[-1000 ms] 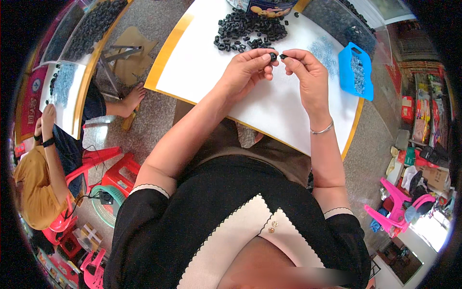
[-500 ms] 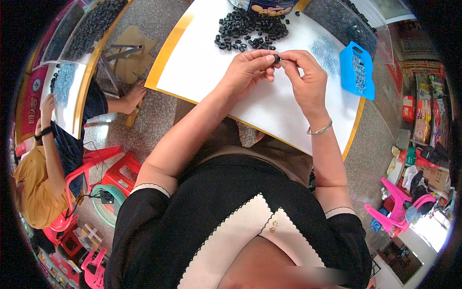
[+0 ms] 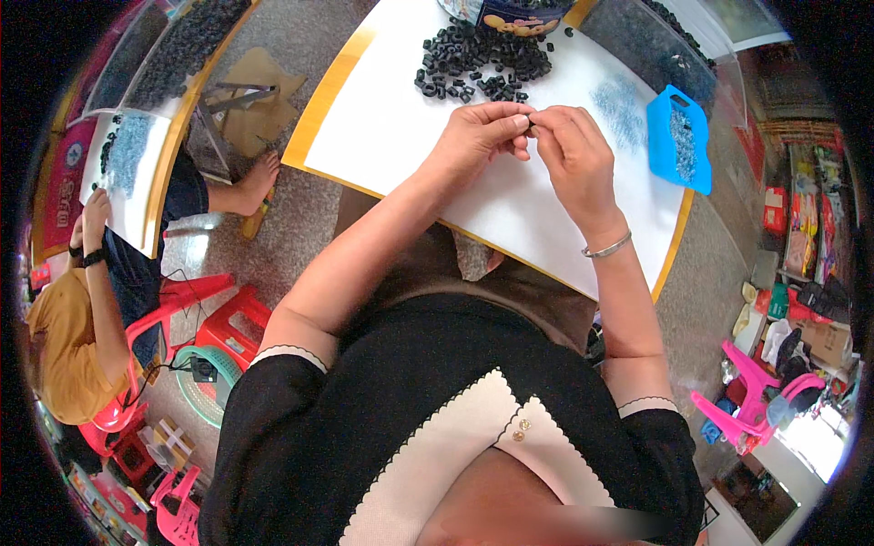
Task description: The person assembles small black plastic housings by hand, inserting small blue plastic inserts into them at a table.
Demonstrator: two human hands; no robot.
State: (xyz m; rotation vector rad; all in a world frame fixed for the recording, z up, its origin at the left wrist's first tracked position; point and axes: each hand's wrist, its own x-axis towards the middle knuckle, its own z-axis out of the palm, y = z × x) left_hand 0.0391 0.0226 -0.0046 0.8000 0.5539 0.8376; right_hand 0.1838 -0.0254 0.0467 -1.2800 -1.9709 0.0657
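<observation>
A fisheye camera on the wearer's head looks steeply down and forward, with the black top (image 3: 437, 364) very close below it, filling the near middle of the view. Farther out, yet still at close range, the left hand (image 3: 482, 135) and right hand (image 3: 575, 155) sit just beyond the centre, above the table (image 3: 546, 218), whose far end runs out of sight. The field spreads wide enough to reach a seated person (image 3: 68, 337) on the left and shelves (image 3: 806, 214) on the right, bending straight edges toward a dark rim.
</observation>
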